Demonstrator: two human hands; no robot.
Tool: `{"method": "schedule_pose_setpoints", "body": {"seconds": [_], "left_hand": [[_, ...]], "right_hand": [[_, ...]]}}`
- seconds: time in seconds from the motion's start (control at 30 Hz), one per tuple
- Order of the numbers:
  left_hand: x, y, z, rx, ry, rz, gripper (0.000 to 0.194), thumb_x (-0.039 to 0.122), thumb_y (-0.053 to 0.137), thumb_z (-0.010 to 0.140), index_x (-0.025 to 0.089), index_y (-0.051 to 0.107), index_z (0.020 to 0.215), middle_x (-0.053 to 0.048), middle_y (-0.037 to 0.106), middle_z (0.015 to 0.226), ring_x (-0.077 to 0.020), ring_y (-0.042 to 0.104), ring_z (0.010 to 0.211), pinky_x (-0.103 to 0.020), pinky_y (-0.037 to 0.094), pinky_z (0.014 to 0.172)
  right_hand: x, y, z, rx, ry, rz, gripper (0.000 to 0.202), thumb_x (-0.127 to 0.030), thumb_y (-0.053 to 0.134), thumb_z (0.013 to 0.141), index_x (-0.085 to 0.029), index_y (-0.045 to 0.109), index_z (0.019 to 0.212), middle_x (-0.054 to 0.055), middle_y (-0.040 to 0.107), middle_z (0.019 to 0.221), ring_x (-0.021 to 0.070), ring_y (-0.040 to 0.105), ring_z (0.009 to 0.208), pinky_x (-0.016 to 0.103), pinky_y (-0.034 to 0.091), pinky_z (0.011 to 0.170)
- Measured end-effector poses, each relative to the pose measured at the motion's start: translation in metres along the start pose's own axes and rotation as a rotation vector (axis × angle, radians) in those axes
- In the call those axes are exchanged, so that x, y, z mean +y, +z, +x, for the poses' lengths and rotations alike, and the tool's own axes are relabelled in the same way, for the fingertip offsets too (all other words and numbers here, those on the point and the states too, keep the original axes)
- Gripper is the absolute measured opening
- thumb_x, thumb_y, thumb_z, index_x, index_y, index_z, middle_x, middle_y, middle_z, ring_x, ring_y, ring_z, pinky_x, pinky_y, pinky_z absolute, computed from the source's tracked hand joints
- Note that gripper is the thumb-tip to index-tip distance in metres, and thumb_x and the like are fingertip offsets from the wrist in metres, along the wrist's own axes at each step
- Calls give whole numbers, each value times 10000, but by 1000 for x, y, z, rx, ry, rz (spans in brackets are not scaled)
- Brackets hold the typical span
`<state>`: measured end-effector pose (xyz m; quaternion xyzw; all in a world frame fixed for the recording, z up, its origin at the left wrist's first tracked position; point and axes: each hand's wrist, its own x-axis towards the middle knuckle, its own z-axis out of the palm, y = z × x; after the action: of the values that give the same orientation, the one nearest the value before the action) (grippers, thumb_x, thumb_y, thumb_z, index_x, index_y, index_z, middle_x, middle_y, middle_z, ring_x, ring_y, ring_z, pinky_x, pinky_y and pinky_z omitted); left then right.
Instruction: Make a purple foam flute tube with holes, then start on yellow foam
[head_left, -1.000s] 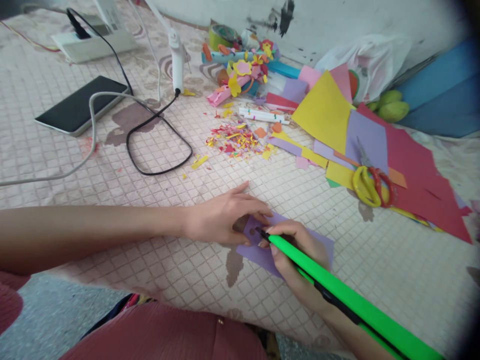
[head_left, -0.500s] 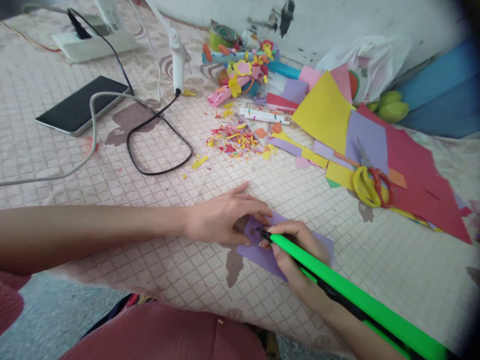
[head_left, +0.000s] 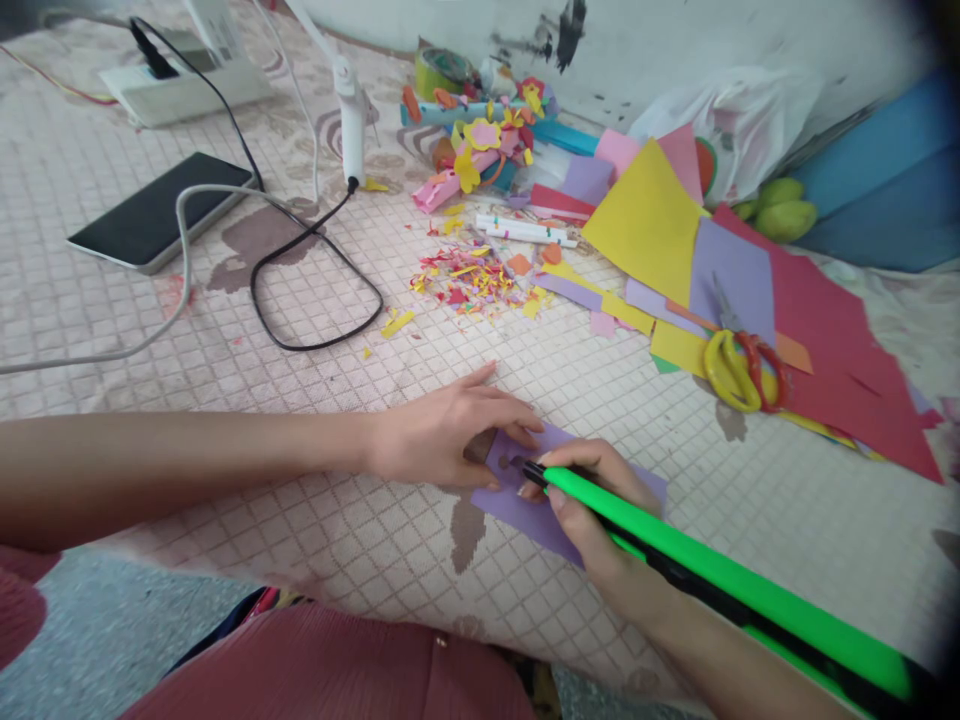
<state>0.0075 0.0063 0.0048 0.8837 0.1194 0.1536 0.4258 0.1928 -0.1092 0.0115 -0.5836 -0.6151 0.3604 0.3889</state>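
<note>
A purple sheet of paper [head_left: 529, 512] lies flat on the patterned cloth in front of me, with small dark holes or marks near its left part. My left hand [head_left: 442, 430] rests on the sheet's left side, thumb and fingers spread on either side of those marks. In my right hand [head_left: 600, 500] is a green and black utility knife [head_left: 675, 550], gripped like a pen close to its front end. Its thin tip points left and down at the paper beside the marks; whether it touches cannot be told.
Yellow and red scissors [head_left: 739, 370] lie on coloured paper sheets [head_left: 832, 350] at the right. Paper scraps [head_left: 469, 278] are heaped beyond my hands, with paper flowers [head_left: 480, 150] behind. A black phone-like slab [head_left: 165, 212], looping cables [head_left: 315, 346] and a power strip [head_left: 187, 95] occupy the left.
The knife and my right hand have shifted very slightly right, drawing the tip back from the marks. My left hand and the purple sheet have stayed in place.
</note>
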Motion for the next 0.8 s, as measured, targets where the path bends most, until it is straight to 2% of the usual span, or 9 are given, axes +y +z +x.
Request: {"method": "schedule_pose_setpoints", "body": {"seconds": [0.53, 0.8], "left_hand": [[-1, 1, 0, 23, 2, -22, 523, 156, 667, 728, 223, 491, 1216, -65, 655, 1166, -234, 557, 1164, -545, 75, 1142], [-1, 1, 0, 18, 10, -10, 517, 179, 672, 748, 212, 479, 1226, -69, 659, 1157, -228, 557, 1166, -546, 77, 1138]], "right_hand": [[-1, 3, 0, 22, -48, -68, 154, -163, 537, 804, -241, 560, 935, -13, 674, 766, 144, 653, 685, 280, 515, 597], [3, -2, -1, -1, 41, 57, 130, -234, 538, 848, -238, 546, 978, -2, 696, 793, 157, 663, 720, 301, 527, 631]]}}
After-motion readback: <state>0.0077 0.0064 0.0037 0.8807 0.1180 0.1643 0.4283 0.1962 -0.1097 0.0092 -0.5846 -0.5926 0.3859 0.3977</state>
